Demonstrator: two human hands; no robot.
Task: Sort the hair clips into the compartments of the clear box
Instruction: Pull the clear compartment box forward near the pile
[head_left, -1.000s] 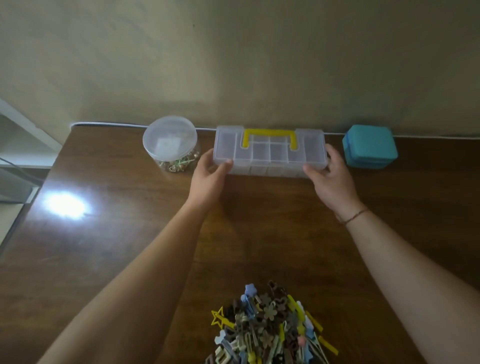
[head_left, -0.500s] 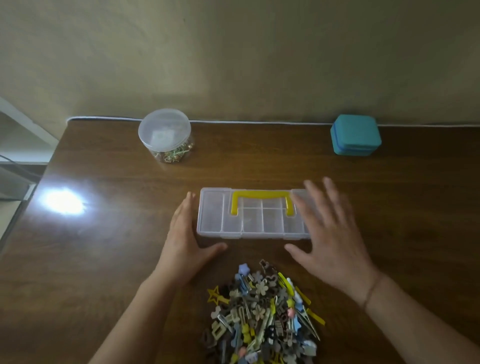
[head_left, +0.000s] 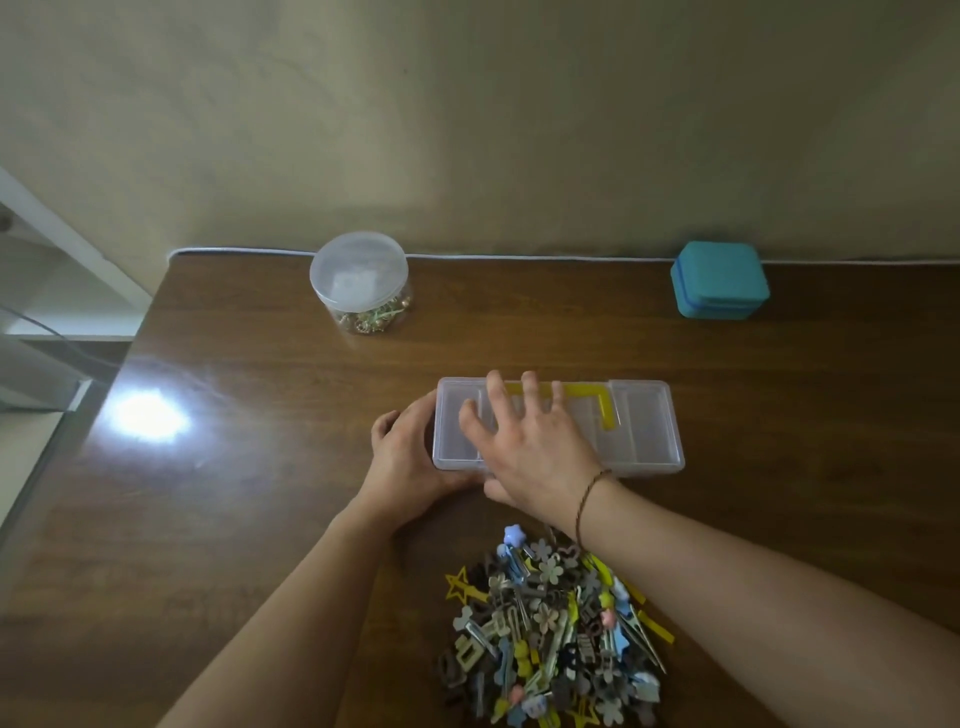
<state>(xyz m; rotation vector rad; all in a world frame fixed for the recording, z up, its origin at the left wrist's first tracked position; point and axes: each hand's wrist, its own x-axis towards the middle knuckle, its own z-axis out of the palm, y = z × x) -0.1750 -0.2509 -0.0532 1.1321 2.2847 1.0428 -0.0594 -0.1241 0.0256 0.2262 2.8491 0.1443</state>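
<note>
The clear box (head_left: 644, 426), with a yellow handle and its lid down, lies in the middle of the brown table (head_left: 249, 530). My left hand (head_left: 405, 467) holds the box's left end, fingers curled beside it and thumb along the front edge. My right hand (head_left: 535, 447) lies flat on the left half of the lid with fingers spread; its thumb sits at the front edge. A heap of mixed hair clips (head_left: 550, 634) in blue, yellow, grey and brown lies near me, just in front of the box, partly under my right forearm.
A round clear jar (head_left: 358, 280) with a lid and small items inside stands at the back left. A teal case (head_left: 719, 280) sits at the back right by the wall. The table's left edge (head_left: 130, 353) drops off beside a bright glare spot (head_left: 148, 421).
The box was pulled from the wall toward the clip pile. Since then my right hand has moved left onto the lid, and my left hand has closed round the left end.
</note>
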